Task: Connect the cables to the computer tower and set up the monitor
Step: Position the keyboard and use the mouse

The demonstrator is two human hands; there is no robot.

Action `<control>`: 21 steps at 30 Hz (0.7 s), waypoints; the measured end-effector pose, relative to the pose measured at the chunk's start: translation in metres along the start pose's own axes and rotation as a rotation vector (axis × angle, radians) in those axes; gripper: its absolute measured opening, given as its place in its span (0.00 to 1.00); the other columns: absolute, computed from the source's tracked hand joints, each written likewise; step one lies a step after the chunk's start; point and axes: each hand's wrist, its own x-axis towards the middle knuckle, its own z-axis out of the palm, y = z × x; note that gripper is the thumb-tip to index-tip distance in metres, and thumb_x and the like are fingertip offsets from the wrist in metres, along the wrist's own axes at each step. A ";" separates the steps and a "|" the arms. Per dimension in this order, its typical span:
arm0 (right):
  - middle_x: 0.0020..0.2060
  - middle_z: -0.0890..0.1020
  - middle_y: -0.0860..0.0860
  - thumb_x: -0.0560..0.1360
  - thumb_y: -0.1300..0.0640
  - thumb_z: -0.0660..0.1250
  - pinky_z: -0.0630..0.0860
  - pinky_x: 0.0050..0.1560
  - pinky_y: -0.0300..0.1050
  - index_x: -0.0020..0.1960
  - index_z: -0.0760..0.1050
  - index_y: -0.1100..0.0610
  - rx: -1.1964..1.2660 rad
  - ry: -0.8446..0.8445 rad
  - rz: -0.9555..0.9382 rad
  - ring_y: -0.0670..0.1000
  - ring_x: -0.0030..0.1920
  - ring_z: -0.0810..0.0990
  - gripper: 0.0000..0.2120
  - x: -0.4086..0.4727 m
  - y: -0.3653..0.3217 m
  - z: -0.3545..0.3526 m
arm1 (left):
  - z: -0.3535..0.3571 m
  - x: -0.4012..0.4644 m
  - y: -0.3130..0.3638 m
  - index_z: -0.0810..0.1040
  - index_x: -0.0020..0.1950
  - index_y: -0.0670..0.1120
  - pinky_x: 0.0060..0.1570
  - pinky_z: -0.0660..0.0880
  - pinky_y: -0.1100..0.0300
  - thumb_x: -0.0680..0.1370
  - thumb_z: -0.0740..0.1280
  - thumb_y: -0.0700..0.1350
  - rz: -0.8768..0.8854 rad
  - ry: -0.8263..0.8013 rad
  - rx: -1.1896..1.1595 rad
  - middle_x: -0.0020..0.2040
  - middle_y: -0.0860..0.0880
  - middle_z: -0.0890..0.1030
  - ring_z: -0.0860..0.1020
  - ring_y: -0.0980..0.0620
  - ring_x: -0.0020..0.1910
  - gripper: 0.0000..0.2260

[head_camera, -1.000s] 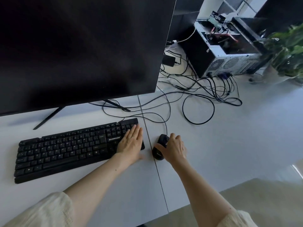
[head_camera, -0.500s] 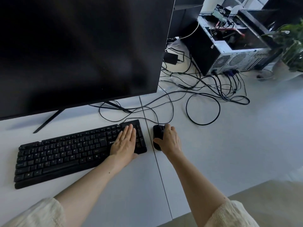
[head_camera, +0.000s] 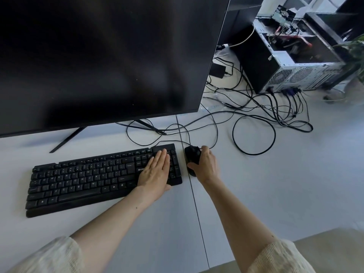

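The left hand (head_camera: pixel 156 172) is lying flat, fingers spread open, on the matte black keyboard (head_camera: pixel 102 179). Just right of the keyboard, the right hand (head_camera: pixel 205 166) is curling around a smooth rounded black mouse (head_camera: pixel 192 156). Thin glossy cables (head_camera: pixel 254 119) are trailing beyond the keyboard to the metal computer tower (head_camera: pixel 291 62).

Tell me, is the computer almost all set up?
Nearly, it seems. Done: the monitor stands on the desk, and cables look plugged into the tower. In hand: the left hand lies flat on the keyboard and the right hand holds the mouse, placing them. Left: the screen is dark, the tower's side is open and the cables are tangled.
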 end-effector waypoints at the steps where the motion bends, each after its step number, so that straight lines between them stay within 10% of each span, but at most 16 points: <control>1: 0.55 0.78 0.58 0.69 0.55 0.74 0.76 0.49 0.51 0.60 0.66 0.60 -0.002 -0.003 -0.001 0.59 0.55 0.77 0.25 0.000 0.000 0.000 | 0.000 -0.001 0.000 0.34 0.75 0.41 0.74 0.38 0.53 0.77 0.62 0.57 -0.001 0.001 -0.004 0.76 0.43 0.32 0.33 0.48 0.75 0.43; 21: 0.56 0.77 0.57 0.73 0.54 0.71 0.78 0.46 0.53 0.50 0.75 0.62 -0.055 0.009 -0.129 0.59 0.50 0.77 0.13 -0.002 0.010 0.008 | -0.004 -0.025 -0.016 0.36 0.75 0.41 0.75 0.40 0.53 0.76 0.65 0.57 -0.072 0.058 -0.068 0.76 0.44 0.34 0.35 0.48 0.75 0.45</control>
